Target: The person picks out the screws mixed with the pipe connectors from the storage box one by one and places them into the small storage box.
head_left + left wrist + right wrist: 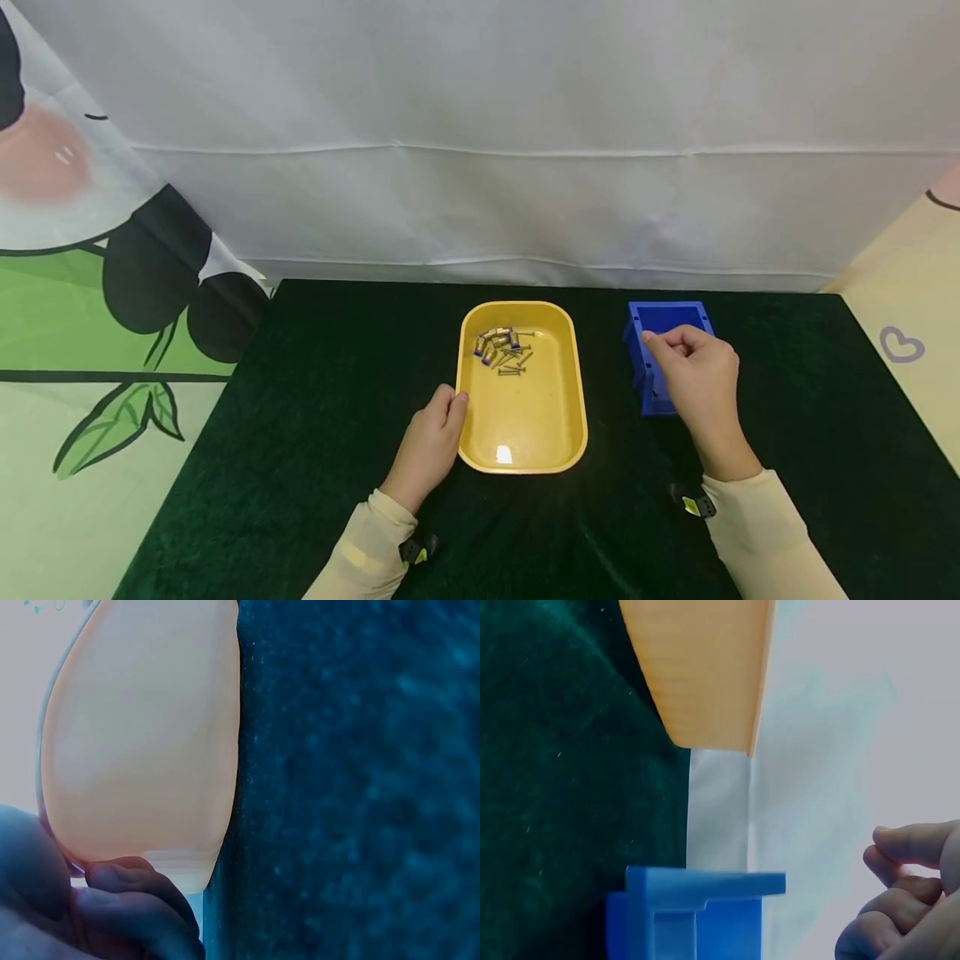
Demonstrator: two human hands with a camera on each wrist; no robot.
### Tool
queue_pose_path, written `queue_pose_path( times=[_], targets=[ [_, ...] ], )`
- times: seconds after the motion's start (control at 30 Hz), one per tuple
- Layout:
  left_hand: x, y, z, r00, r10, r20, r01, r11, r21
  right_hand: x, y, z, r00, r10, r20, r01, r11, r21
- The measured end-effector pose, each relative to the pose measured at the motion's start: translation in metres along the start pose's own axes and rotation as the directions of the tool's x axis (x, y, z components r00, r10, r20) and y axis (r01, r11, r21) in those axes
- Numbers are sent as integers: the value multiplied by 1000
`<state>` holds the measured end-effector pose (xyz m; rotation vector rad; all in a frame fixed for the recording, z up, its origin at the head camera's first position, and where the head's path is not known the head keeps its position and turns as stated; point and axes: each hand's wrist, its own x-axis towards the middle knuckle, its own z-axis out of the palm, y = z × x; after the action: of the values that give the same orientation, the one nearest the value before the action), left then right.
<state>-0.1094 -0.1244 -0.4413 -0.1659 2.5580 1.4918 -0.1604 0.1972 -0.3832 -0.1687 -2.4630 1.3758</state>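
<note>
In the head view my left hand (429,446) grips the left rim of a yellow tray (525,425), its thumb at the edge. The left wrist view shows curled fingers (139,900) against the tray's outer wall (142,742). Small screws (510,372) and short brass-coloured cylinders with blue ends (487,354) lie in the tray's upper left part. Over a blue bin (645,367) hovers my right hand (697,379), thumb and forefinger brought together; the right wrist view shows nothing between them. A small dark piece (656,392) shows at the bin's near part, too small to identify.
A dark green cloth (337,400) covers the table. Behind it hangs a white sheet (480,208). Printed panels stand at both sides. A strip of cloth separates the tray from the blue bin on its right.
</note>
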Motion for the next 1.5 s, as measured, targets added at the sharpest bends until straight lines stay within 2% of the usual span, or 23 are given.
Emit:
queue_pose_path(
  times=[0.3, 0.67, 0.9, 1.17, 1.33, 1.5],
  targets=[
    [1, -1, 0, 1000, -2, -6, 2, 1000, 8, 2, -11, 12, 999, 2, 38, -1, 1000, -22],
    [2, 0, 0, 1000, -4, -2, 4, 1000, 7, -1, -11, 27, 997, -67, 44, 68, 997, -20],
    [1, 2, 0, 1000, 3, 10, -3, 1000, 2, -4, -8, 29, 998, -47, 52, 48, 998, -34],
    [0, 1, -1, 1000, -7, 3, 7, 1000, 5, -7, -4, 31, 993, -54, 108, 57, 998, -23],
    [0, 2, -1, 1000, -6, 5, 6, 1000, 5, -8, -5, 36, 991, -75, 114, 77, 997, -14],
    [0, 1, -1, 1000, -4, 13, 4, 1000, -2, -10, -6, 42, 984, -81, 160, 85, 996, -16]
  ],
)
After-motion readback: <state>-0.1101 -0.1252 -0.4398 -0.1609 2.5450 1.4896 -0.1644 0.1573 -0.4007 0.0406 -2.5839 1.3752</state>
